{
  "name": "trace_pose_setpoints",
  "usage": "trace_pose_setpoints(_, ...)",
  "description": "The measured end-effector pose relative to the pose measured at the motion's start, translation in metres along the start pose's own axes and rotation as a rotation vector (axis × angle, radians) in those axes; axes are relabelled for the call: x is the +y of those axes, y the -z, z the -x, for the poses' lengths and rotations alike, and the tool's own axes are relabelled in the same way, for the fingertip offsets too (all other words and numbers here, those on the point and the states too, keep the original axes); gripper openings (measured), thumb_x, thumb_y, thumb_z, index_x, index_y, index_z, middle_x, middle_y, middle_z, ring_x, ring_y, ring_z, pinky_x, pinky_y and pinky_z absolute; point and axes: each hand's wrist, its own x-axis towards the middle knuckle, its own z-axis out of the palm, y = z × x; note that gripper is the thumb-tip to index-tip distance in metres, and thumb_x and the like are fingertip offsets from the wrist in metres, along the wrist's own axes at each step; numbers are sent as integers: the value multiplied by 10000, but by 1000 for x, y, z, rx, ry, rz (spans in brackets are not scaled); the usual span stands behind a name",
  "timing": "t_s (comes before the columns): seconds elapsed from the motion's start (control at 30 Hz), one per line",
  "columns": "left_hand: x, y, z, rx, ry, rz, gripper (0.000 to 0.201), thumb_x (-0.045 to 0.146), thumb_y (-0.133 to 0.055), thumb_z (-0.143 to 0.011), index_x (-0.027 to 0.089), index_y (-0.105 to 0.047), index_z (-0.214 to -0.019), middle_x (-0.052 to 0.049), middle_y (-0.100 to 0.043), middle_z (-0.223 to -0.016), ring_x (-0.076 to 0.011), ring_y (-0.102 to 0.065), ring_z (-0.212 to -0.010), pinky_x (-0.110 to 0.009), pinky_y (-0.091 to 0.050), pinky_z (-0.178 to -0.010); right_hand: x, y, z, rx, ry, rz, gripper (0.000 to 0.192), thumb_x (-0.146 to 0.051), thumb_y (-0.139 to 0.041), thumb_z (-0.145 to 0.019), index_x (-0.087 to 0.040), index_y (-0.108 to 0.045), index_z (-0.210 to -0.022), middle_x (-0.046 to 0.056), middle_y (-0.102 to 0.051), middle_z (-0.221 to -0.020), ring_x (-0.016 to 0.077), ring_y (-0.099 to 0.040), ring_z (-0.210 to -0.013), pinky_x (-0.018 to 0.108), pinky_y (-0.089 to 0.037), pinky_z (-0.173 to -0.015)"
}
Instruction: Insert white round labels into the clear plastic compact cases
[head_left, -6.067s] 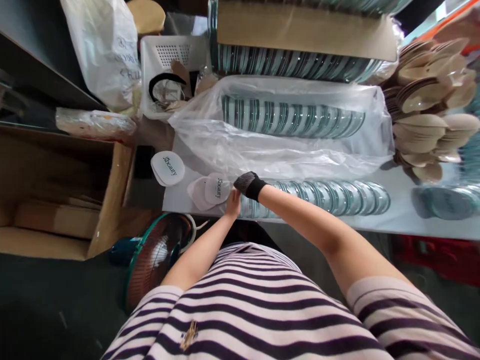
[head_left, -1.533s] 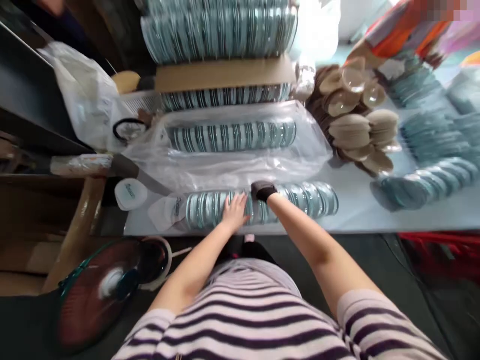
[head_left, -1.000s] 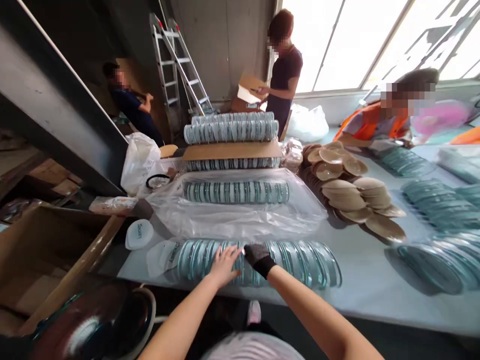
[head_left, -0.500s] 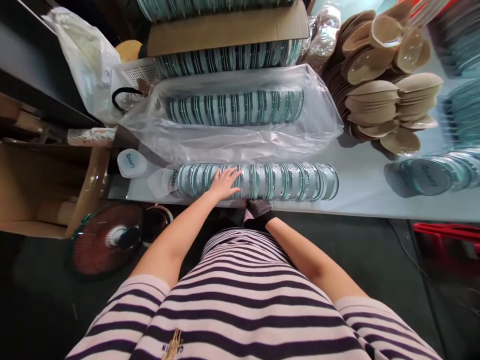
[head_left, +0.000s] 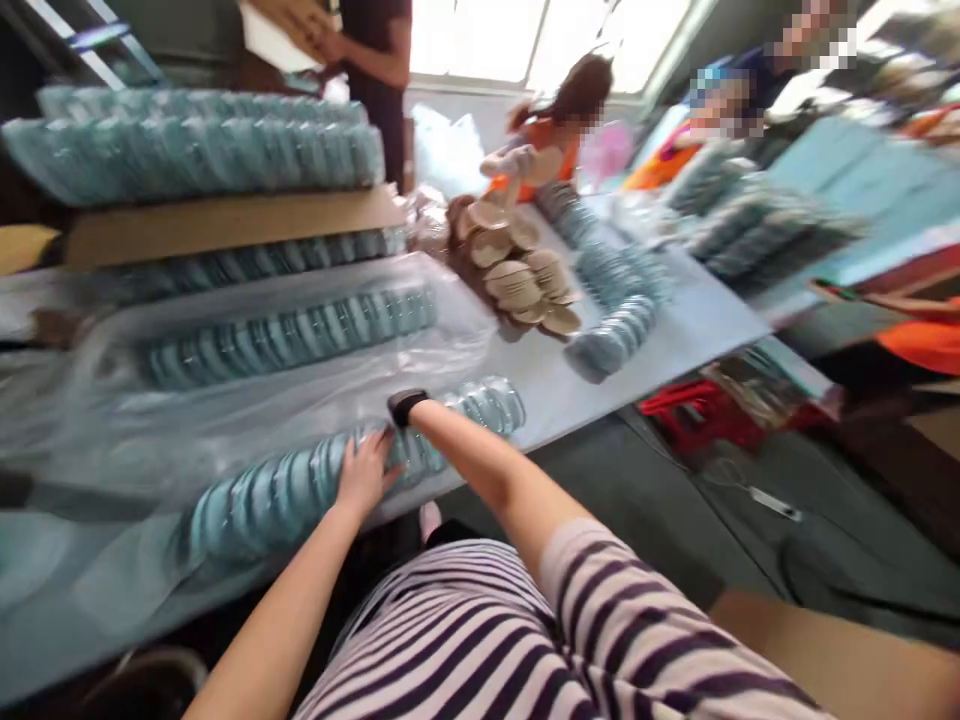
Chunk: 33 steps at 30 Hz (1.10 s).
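A long row of clear plastic containers (head_left: pixel 274 495) lies on its side along the table's front edge. My left hand (head_left: pixel 367 468) rests on top of the row near its middle, with the fingers spread. My right hand (head_left: pixel 407 405), in a dark glove, is at the far side of the row, just beyond my left fingertips. Its fingers are hidden and blurred. Behind the row, a clear plastic bag (head_left: pixel 457 335) lies flat around a second row of similar containers (head_left: pixel 300 335).
Farther back, a cardboard piece (head_left: pixel 240 225) carries more stacked containers (head_left: pixel 202 155). Brown spoon-shaped pieces (head_left: pixel 517 285) are heaped to the right, beside another container row (head_left: pixel 619 335). People (head_left: pixel 562 110) work beyond the table. A red crate (head_left: pixel 697 410) sits below its right edge.
My view has swung to the right and upward, bringing other people into sight. My right hand has moved from the table's front edge up over to the row's far side.
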Motion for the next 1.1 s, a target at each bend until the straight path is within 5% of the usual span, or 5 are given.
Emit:
trace_pose_setpoints(0.27, -5, -1, -7, -10, -5, -11, 575, 297, -549, -900, 228, -434, -1460, -119, -489, -1501, -280, -440, -1391, -573, -232, -1183, 3, -13, -7, 66, 142, 46, 129, -154, -655, -834, -150, -734, -936, 103, -746, -1019, 222, -689, -953, 321, -528, -792)
trace_pose_setpoints(0.57, 3, 15, -7, -68, 51, 60, 638, 385, -620, -887, 275, -407, -1479, -66, -419, -1558, -248, -367, -1438, -505, -126, -1232, 9, -169, 48, 118, -31, -153, 377, -349, -398, -972, -209, -680, -1179, 129, -731, -1080, 254, -684, -965, 307, -451, -745)
trace_pose_setpoints(0.7, 1, 14, -2, -101, 71, 52, 666, 385, -609, -893, 288, -368, -1506, -57, -392, -1574, -251, -332, -1459, -506, -106, -1237, -3, -201, 56, 66, -1, -161, 380, -339, -436, -958, -204, -671, -1225, 138, -723, -1126, 254, -680, -957, 301, -432, -730)
trace_pose_setpoints(0.97, 23, 15, -20, -71, -4, 60, 764, 443, -594, -889, 216, -287, -1550, -83, -266, -1631, -283, -143, -1527, -531, -66, -1237, 64, -116, 39, 376, -273, -124, 456, -391, -327, -992, -172, -675, -1188, 155, -707, -1128, 249, -662, -1012, 281, -437, -767)
trace_pose_setpoints(1.1, 40, 6, -38, -124, -39, 60, 698, 395, -570, -913, 209, -319, -1537, -79, -306, -1616, -264, -216, -1510, -528, -101, -1234, 75, -55, -11, 10, -183, 16, 367, -298, -550, -893, -125, -693, -1183, 204, -689, -1162, 285, -661, -1057, 340, -488, -847)
